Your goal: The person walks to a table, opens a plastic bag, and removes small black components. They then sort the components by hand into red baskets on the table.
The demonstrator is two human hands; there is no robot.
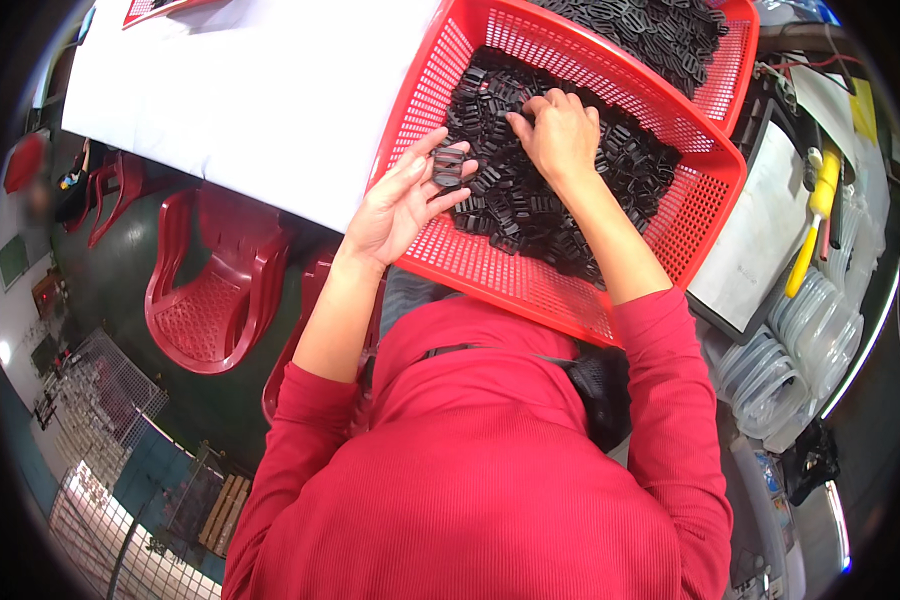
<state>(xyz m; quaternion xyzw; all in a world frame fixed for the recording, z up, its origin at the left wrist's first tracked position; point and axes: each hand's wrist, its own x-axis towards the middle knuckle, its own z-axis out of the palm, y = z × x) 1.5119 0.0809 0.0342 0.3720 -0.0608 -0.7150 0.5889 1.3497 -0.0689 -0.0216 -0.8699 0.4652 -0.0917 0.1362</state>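
A red perforated plastic basket (705,205) lies on the white table, holding a heap of small black plastic buckle parts (530,200). My left hand (402,200) is at the basket's near left rim and pinches one black buckle part (449,165) between thumb and fingers. My right hand (558,132) rests palm-down on the heap in the middle of the basket, fingers curled into the parts. Both forearms in red sleeves reach up from the lower edge.
A second red basket (735,60) with more black parts sits behind the first. White table top (250,90) spreads to the left. Red plastic chairs (210,290) stand below left. Clear plastic tubs (810,340) and a yellow-handled tool (815,215) lie at right.
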